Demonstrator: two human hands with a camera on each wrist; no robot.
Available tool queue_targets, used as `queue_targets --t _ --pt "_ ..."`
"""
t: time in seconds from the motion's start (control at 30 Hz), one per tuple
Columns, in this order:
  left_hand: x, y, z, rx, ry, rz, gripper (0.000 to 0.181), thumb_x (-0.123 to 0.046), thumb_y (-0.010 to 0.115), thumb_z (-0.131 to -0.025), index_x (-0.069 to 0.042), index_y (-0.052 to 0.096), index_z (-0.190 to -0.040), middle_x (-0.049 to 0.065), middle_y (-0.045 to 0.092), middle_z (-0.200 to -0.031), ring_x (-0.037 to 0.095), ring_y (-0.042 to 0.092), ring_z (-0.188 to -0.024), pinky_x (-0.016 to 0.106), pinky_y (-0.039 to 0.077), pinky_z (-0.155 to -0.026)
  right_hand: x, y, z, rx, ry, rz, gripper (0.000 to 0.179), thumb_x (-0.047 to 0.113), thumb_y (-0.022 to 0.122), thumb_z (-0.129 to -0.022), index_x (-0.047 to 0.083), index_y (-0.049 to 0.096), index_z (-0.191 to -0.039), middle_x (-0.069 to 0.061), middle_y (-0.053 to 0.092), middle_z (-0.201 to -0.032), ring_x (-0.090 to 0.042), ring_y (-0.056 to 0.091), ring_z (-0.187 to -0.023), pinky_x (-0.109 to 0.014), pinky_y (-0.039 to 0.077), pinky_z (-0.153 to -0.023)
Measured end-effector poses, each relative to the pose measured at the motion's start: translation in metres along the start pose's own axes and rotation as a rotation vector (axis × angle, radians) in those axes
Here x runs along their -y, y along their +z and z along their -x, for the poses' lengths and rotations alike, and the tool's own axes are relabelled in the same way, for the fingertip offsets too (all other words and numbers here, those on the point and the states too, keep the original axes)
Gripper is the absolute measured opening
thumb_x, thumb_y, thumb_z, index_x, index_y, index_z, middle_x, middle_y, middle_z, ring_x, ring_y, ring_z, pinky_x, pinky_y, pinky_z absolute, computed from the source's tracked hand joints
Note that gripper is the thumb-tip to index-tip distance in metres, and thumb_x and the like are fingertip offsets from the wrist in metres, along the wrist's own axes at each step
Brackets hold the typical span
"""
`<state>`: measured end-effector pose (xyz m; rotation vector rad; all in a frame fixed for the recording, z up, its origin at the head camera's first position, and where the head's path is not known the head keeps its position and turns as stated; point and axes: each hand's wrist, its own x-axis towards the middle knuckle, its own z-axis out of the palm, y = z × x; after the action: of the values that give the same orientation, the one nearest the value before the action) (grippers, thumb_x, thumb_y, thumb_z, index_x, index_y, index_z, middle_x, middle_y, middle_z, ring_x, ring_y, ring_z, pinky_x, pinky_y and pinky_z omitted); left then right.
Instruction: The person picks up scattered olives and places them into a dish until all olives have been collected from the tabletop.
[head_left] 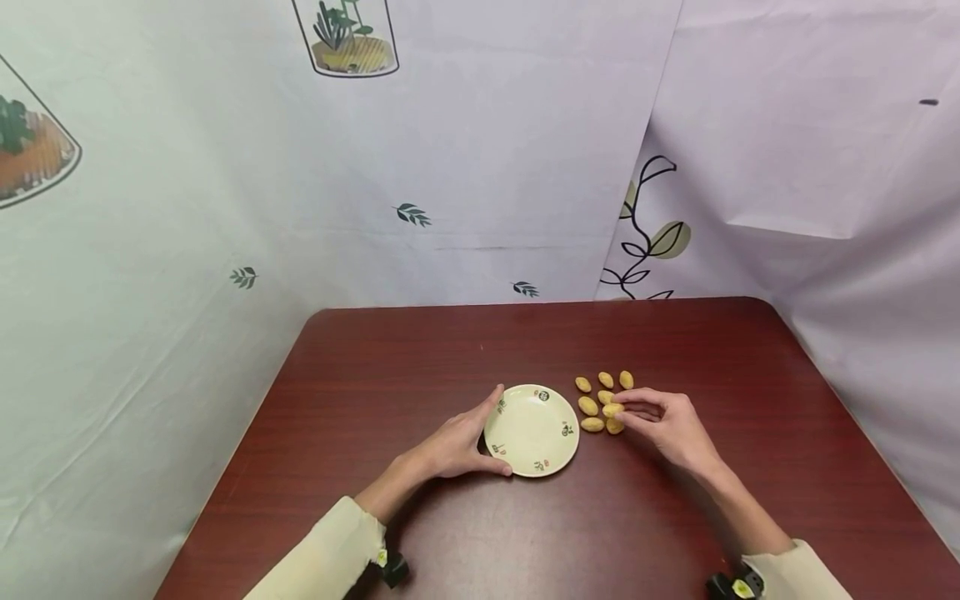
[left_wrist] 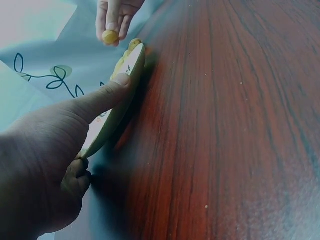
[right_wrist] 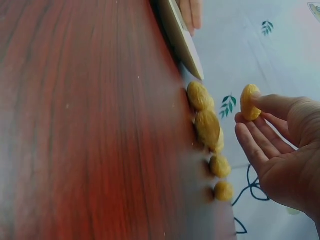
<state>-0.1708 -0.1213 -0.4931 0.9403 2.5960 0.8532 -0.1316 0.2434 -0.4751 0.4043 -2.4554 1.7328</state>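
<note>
A pale cream plate (head_left: 531,431) with small printed figures lies on the table. My left hand (head_left: 459,442) grips its left side, the thumb over the near rim and the fingers spread along the far left; in the left wrist view the thumb (left_wrist: 107,97) overlaps the rim. Between thumb and fingertips, my right hand (head_left: 671,429) pinches a yellow, wrinkled oval piece (right_wrist: 249,102). The right wrist view shows that piece raised above the tabletop. Several similar yellow oval pieces (head_left: 588,406) sit in a loose cluster just right of the plate, partly below the right hand.
The dark red-brown wooden table (head_left: 517,533) has rounded far corners. White fabric (head_left: 487,150) printed with leaves and jars hangs behind it and at both sides. A black device (head_left: 392,570) is worn at each wrist by the light sleeves (head_left: 322,550).
</note>
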Motion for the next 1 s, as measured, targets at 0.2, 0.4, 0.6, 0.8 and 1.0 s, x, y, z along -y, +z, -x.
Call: queue_targets --t 0.2,0.4,0.6,0.8,1.0 --pt "0.000 0.000 0.000 -0.002 0.005 -0.001 0.130 -0.052 0.091 -0.082 -0.007 0.008 -0.171 0.010 0.021 -0.175 0.024 0.035 -0.155 0.047 0.037 -0.121 0.004 0.011 -0.006 0.020 0.015 -0.039 0.027 -0.004 0.081 -0.091 -0.010 0.076 -0.116 -0.026 0.076 -0.112 -0.010 0.076 -0.097 -0.021 0.060 -0.078" --pt "0.001 0.000 0.000 0.004 0.000 0.001 0.130 -0.053 0.091 -0.082 -0.007 0.008 -0.172 0.010 0.021 -0.175 0.024 0.035 -0.155 0.048 0.037 -0.121 0.007 0.023 -0.011 0.060 0.035 -0.058 0.024 -0.004 0.081 -0.091 -0.006 0.077 -0.115 -0.022 0.078 -0.109 -0.013 0.077 -0.094 -0.027 0.062 -0.074" --pt "0.000 -0.001 0.000 0.004 0.003 -0.008 0.130 -0.052 0.091 -0.083 -0.007 0.008 -0.171 0.010 0.021 -0.175 0.025 0.035 -0.155 0.047 0.037 -0.121 0.010 0.034 -0.016 0.088 0.055 -0.084 0.024 -0.002 0.082 -0.091 -0.005 0.078 -0.114 -0.019 0.079 -0.107 -0.024 0.078 -0.098 -0.024 0.061 -0.080" --pt "0.000 -0.001 0.000 0.005 0.003 -0.008 0.130 -0.052 0.091 -0.082 -0.007 0.008 -0.171 0.011 0.021 -0.175 0.025 0.035 -0.155 0.048 0.037 -0.121 0.012 0.044 -0.021 0.115 0.058 -0.091 0.023 0.001 0.083 -0.091 -0.004 0.078 -0.113 -0.016 0.079 -0.106 -0.024 0.078 -0.097 -0.025 0.061 -0.082" --pt "0.001 -0.001 -0.001 0.002 0.010 -0.013 0.128 -0.052 0.090 -0.083 -0.007 0.009 -0.171 0.009 0.018 -0.176 0.023 0.032 -0.156 0.047 0.036 -0.122 0.011 0.055 -0.027 0.157 0.044 -0.088 0.022 0.003 0.083 -0.092 -0.003 0.079 -0.113 -0.013 0.080 -0.104 -0.023 0.078 -0.098 -0.024 0.060 -0.085"
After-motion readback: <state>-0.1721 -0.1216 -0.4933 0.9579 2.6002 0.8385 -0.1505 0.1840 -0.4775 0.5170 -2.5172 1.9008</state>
